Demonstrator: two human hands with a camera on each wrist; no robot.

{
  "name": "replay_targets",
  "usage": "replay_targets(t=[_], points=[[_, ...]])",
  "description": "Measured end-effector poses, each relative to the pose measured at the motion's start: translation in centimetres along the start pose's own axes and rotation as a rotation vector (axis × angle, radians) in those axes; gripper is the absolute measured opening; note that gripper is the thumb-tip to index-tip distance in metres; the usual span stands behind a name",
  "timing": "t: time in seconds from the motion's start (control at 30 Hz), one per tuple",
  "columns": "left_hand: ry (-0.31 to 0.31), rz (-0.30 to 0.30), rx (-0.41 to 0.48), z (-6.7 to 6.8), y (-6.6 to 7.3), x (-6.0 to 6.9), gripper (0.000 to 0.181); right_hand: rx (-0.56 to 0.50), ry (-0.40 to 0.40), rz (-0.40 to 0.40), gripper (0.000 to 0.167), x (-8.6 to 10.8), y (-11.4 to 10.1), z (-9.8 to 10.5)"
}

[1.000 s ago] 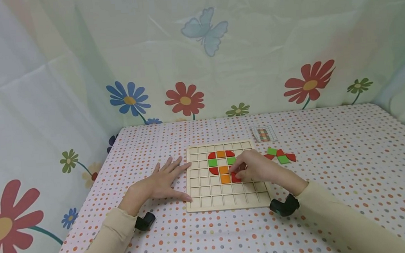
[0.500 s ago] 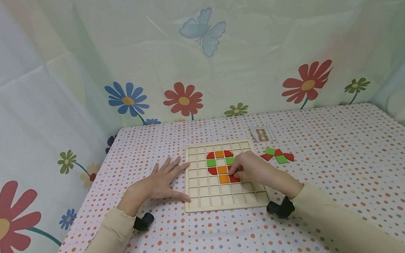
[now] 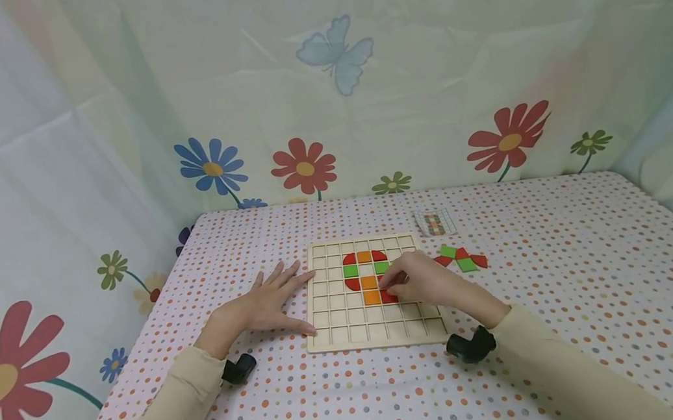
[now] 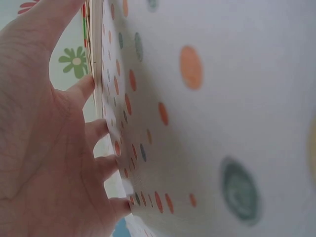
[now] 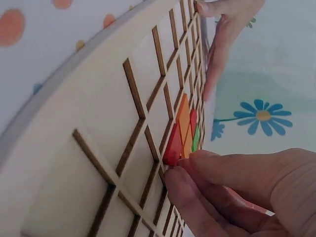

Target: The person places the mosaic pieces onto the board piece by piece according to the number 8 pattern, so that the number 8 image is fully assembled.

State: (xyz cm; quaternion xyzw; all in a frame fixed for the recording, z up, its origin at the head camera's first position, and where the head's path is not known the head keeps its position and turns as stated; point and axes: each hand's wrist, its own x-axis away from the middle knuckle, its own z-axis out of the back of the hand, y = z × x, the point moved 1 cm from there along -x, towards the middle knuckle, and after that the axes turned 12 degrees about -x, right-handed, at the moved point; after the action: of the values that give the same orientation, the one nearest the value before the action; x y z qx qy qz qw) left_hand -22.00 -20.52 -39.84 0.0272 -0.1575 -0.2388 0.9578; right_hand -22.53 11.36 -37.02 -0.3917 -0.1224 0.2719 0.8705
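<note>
A light wooden grid board (image 3: 345, 333) lies on the table. Red, orange and green tiles sit in its middle cells, among them an orange square (image 3: 372, 297) and a green square (image 3: 350, 271). My right hand (image 3: 420, 279) pinches a red tile (image 5: 173, 146) between thumb and fingers, at the cell just right of the lowest orange square; the fingers partly hide it. The left hand (image 3: 267, 306) is spread flat beside the board, its thumb and index fingertips touching the left edge. In the left wrist view, the other fingertips rest on the cloth.
Several loose red and green tiles (image 3: 466, 265) lie right of the board, behind the right wrist. A small printed pattern card (image 3: 436, 222) lies beyond the board's far right corner. The dotted tablecloth (image 3: 338, 398) ends at a flowered curtain (image 3: 451, 85) at the back.
The red tile under my right fingers has settled lower and flatter into its cell. The view has shifted slightly; the left hand stays in place at the board's edge.
</note>
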Motion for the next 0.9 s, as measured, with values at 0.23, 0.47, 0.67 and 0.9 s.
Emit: replay_targets(t=[0.23,0.47,0.67,0.9], points=[[-0.003,0.001,-0.002,0.1,0.2,-0.1,0.113,0.009,0.107,-0.024,0.014,1.7,1.4,3.3],[0.0,0.009,0.003,0.0,0.2,0.2,0.113,0.094,0.21,-0.049,0.015,4.6,5.2,7.0],[-0.004,0.009,0.015,0.0,0.0,0.5,0.113,0.104,0.218,-0.126,0.018,5.5,8.3,9.0],[0.0,-0.003,0.011,0.2,0.3,0.3,0.114,0.133,0.144,-0.185,0.023,5.8,9.6,10.2]])
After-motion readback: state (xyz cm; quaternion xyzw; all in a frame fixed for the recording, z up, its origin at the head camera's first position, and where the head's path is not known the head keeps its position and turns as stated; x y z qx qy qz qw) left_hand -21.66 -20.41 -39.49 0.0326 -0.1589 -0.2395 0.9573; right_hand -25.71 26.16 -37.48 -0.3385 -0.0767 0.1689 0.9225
